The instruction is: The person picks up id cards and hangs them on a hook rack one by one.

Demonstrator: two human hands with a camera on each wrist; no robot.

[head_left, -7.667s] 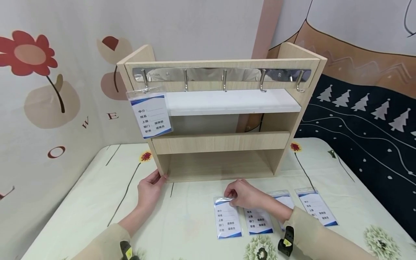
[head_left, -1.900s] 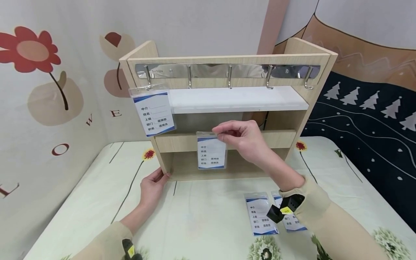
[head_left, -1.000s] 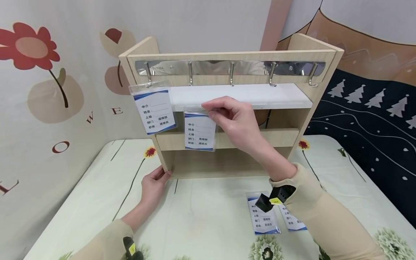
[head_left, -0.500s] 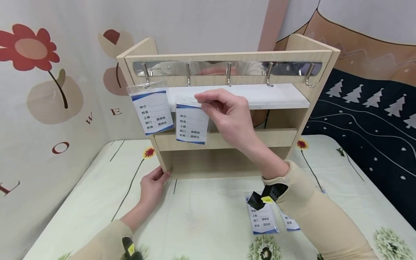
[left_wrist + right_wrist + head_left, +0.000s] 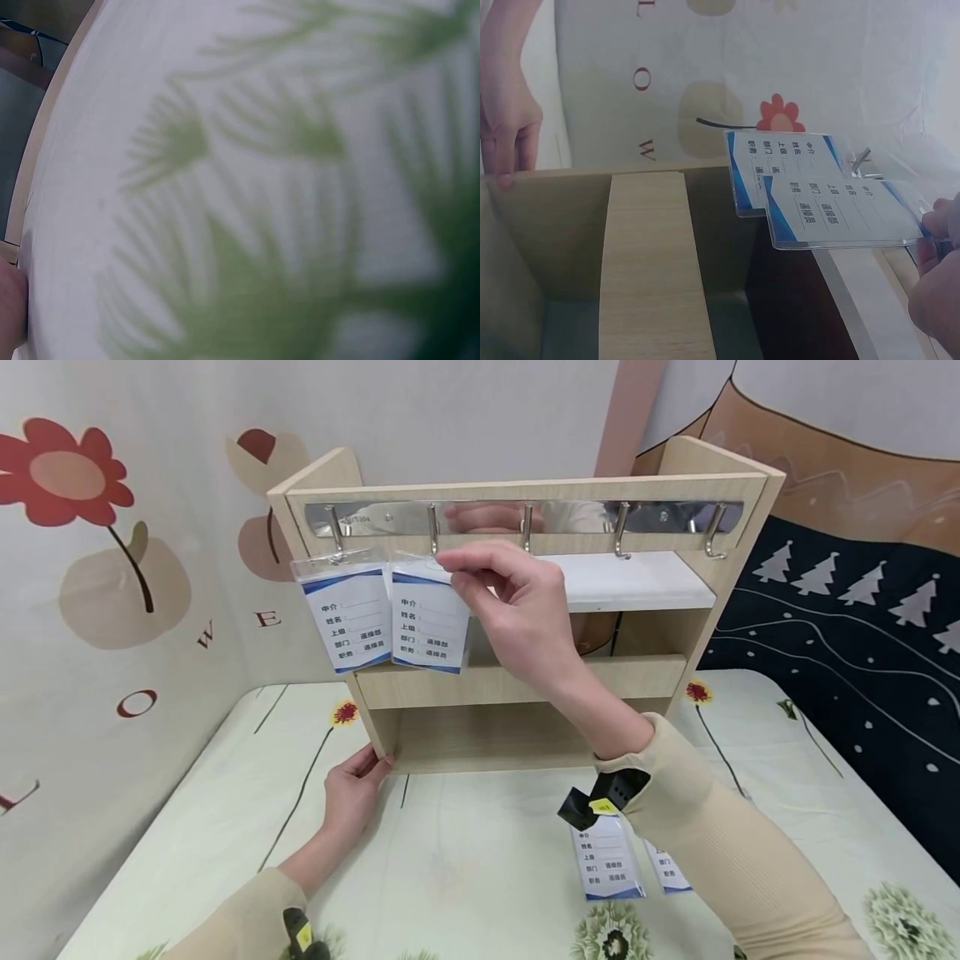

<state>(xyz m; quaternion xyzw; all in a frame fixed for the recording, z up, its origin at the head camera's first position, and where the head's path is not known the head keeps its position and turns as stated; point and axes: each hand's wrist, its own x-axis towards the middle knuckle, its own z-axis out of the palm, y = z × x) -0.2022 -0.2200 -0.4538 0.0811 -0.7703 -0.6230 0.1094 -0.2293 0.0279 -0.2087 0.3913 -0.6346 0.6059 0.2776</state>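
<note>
My right hand (image 5: 517, 610) pinches the top edge of a clear ID badge holder (image 5: 429, 622) with a blue-trimmed card, held upright just below the second hook (image 5: 432, 527). Whether its slot touches that hook is hidden by the fingers. On the leftmost hook (image 5: 335, 527) hangs a matching badge holder (image 5: 348, 618), slightly tilted. In the right wrist view the held badge holder (image 5: 847, 214) overlaps the hanging one (image 5: 787, 154). My left hand (image 5: 351, 793) grips the lower left corner of the wooden shelf (image 5: 517, 681); only a sliver of that hand (image 5: 10, 307) shows in the left wrist view.
The metal hook strip (image 5: 577, 518) bears several hooks, those to the right without badges. On the flowered tablecloth (image 5: 465, 860) lie a badge holder (image 5: 609, 864) and another one (image 5: 667, 870), both partly covered by my right forearm. A patterned wall (image 5: 480, 418) stands behind.
My right hand took the badge holder from the table, lifted it and moved it up and left, up to the second hook beside the hanging one. My left hand stays at the shelf's corner.
</note>
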